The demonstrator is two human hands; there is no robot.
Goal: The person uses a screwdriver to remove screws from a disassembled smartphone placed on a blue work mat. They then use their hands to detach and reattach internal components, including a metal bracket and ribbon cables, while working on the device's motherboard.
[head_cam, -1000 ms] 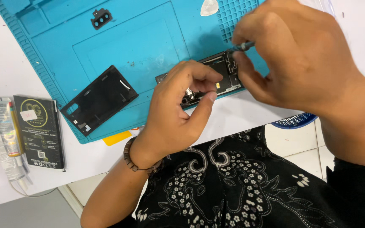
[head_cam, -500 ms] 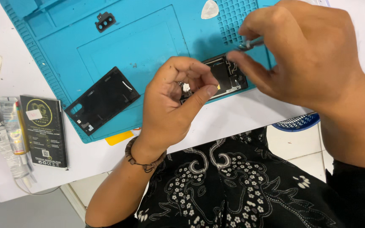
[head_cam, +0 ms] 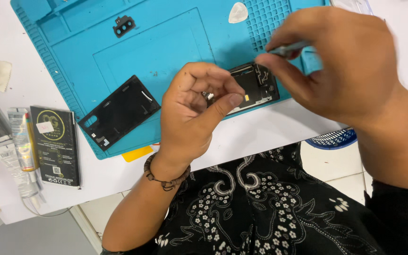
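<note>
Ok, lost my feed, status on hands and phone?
Left hand pinching small part. Right hand holds thin tool above opened phone. Nothing between them.

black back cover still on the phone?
No. The black back cover lies apart on the blue mat, left of the left hand holding the opened phone.

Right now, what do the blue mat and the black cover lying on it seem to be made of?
The blue mat looks like soft silicone or rubber: matte, with moulded ridges and a grid of small compartments. The black cover seems to be thin rigid plastic with a dull finish, flat, with cut-out openings; metal cannot be excluded.
</note>
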